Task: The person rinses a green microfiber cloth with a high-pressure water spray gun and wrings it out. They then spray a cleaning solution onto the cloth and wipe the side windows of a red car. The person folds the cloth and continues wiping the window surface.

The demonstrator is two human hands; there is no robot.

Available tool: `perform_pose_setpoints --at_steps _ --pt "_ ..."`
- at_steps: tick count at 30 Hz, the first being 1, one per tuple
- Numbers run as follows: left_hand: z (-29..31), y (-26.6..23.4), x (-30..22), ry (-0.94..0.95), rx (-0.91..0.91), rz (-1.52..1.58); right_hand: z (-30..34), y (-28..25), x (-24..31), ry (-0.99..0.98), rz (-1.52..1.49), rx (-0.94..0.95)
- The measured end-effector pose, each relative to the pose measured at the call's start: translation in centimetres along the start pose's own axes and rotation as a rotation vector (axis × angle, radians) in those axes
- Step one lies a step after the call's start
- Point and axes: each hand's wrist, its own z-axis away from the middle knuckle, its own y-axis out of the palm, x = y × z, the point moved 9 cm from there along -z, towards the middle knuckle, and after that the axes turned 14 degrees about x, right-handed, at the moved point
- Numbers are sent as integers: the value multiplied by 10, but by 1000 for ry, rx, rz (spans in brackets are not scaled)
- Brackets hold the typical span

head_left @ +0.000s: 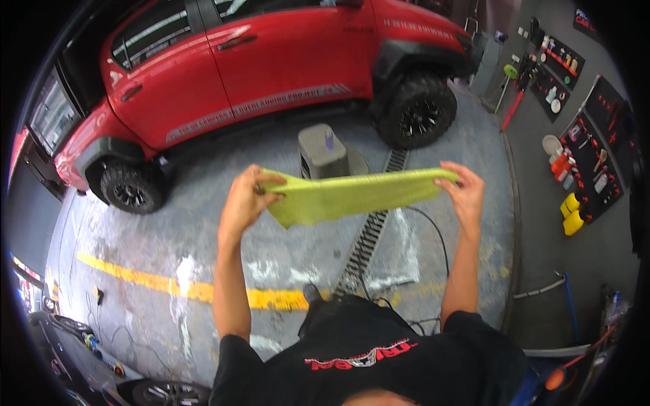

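A yellow-green cloth (352, 198) is stretched out in the air between my two hands. My left hand (248, 193) pinches its left end, thumb and fingers closed on the edge. At the other end, my right hand (464, 189) grips the upper right corner the same way. The cloth's top edge runs nearly straight, and its lower left corner hangs down. Behind it, partly hidden, stands a grey stool (323, 150) with a small purplish bottle (330, 141) on top.
A red pickup truck (291, 61) stands ahead. A drain grate (369, 237) and a black hose (437, 233) cross the floor. Tool boards (596, 152) and yellow containers (572, 215) line the right wall. A dark vehicle (61, 358) is at lower left.
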Motion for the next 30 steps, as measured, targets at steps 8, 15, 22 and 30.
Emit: perform_pose_setpoints --at_steps 8,15,22,30 --pt "-37 -113 22 217 -183 57 -45 52 68 -190 323 -132" --pt "-115 -85 182 -155 -123 606 -157 152 -51 275 -200 107" --pt "-199 23 185 -137 -250 679 -229 325 -95 243 -280 210" --pt "-317 60 216 -197 -239 593 -310 352 -185 258 -440 135"
